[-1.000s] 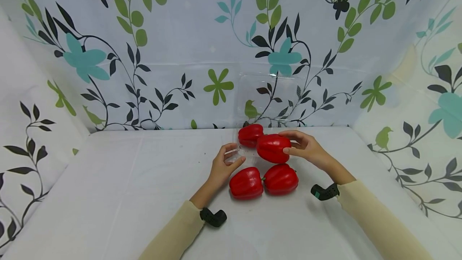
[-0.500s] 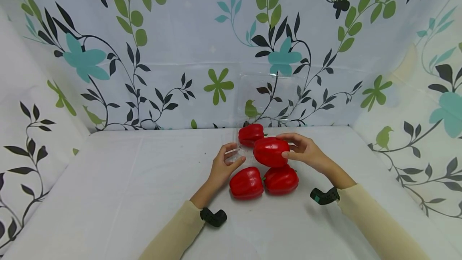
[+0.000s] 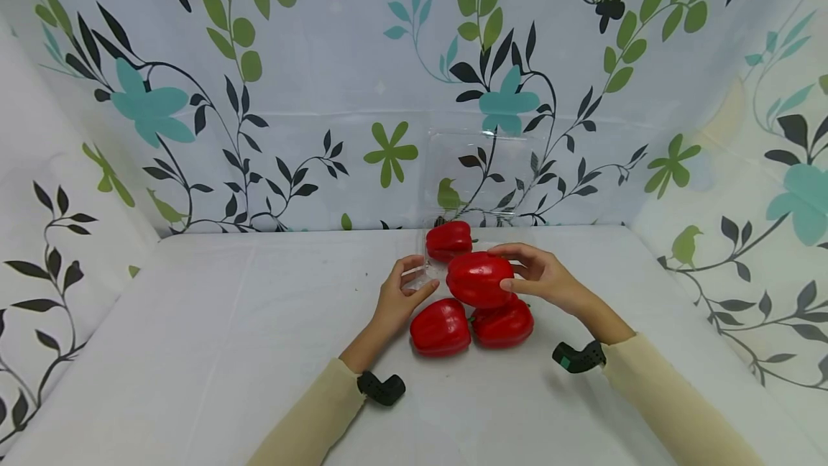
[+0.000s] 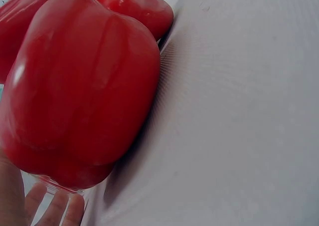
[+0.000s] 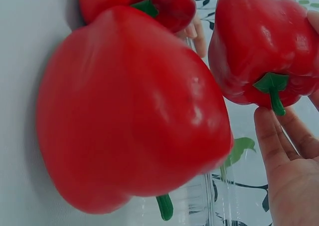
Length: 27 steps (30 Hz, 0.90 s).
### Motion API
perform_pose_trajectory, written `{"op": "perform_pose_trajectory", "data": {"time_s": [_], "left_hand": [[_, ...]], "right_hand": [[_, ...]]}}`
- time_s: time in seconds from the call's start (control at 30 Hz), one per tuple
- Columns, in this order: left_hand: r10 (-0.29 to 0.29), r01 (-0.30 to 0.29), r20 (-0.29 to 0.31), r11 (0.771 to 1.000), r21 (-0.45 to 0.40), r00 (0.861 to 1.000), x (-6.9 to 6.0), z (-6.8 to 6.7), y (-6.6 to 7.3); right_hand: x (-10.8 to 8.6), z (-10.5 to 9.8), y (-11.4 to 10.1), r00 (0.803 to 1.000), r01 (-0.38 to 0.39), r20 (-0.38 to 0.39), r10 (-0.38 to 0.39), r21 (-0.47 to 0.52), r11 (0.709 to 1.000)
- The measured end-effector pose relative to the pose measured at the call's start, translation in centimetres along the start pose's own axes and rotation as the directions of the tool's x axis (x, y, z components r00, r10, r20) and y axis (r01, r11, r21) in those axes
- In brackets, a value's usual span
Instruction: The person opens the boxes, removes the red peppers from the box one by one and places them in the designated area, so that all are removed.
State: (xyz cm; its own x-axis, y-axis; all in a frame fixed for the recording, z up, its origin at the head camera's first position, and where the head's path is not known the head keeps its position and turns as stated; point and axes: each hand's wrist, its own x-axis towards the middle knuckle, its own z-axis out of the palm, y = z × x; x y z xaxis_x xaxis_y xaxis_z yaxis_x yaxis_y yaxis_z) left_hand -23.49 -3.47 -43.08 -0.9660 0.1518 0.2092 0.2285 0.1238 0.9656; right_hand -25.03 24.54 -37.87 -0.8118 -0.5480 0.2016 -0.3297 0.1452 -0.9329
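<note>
My right hand [image 3: 546,279] holds a red bell pepper [image 3: 477,280] between thumb and fingers, raised over the front of a clear plastic container [image 3: 423,277]. Its green stem shows in the right wrist view, where the pepper [image 5: 264,41] is at upper right. The left hand [image 3: 397,297] grips the container's left side; its fingertips [image 4: 57,206] show behind the plastic in the left wrist view. A second bell pepper [image 3: 449,240] lies inside the container at the back. Two more stand on the table in front, a left one [image 3: 440,328] and a right one [image 3: 503,323].
The container's transparent lid [image 3: 479,171] stands upright behind it, near the patterned back cloth [image 3: 291,113]. White cloth covers the table [image 3: 259,336]. Patterned side cloths rise at left and right. Black wrist devices [image 3: 382,388] sit on both sleeves.
The right hand has brought its bell pepper a little left and toward the front, and the pepper now overlaps more of the front right one. The left hand stays in place.
</note>
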Motion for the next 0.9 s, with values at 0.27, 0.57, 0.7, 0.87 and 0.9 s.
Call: {"op": "perform_pose_trajectory", "data": {"time_s": [0.27, 0.57, 0.7, 0.87, 0.9], "left_hand": [[-0.001, 0.001, 0.000, 1.000, -0.013, 1.000, 0.1, 0.0, -0.2], [-0.002, 0.002, 0.001, 1.000, -0.009, 1.000, 0.1, 0.0, -0.3], [0.009, -0.008, 0.010, 1.000, -0.003, 1.000, 0.2, 0.0, -0.4], [0.021, -0.021, 0.009, 1.000, -0.014, 1.000, 1.0, 0.1, -2.4], [0.023, -0.023, 0.005, 1.000, -0.015, 1.000, 1.2, 0.2, -2.9]], "right_hand": [[-0.1, 0.6, -0.3, 1.000, 0.008, 0.011, -0.008, 0.003, 1.000], [-0.4, 1.5, -0.6, 0.996, 0.069, 0.046, -0.070, 0.032, 0.997], [-0.5, 1.8, -0.6, 0.993, 0.087, 0.069, -0.091, 0.060, 0.994], [-0.5, 2.2, -0.6, 0.988, 0.109, 0.102, -0.119, 0.098, 0.989], [-0.5, 2.3, -0.6, 0.986, 0.114, 0.109, -0.125, 0.103, 0.988]]}}
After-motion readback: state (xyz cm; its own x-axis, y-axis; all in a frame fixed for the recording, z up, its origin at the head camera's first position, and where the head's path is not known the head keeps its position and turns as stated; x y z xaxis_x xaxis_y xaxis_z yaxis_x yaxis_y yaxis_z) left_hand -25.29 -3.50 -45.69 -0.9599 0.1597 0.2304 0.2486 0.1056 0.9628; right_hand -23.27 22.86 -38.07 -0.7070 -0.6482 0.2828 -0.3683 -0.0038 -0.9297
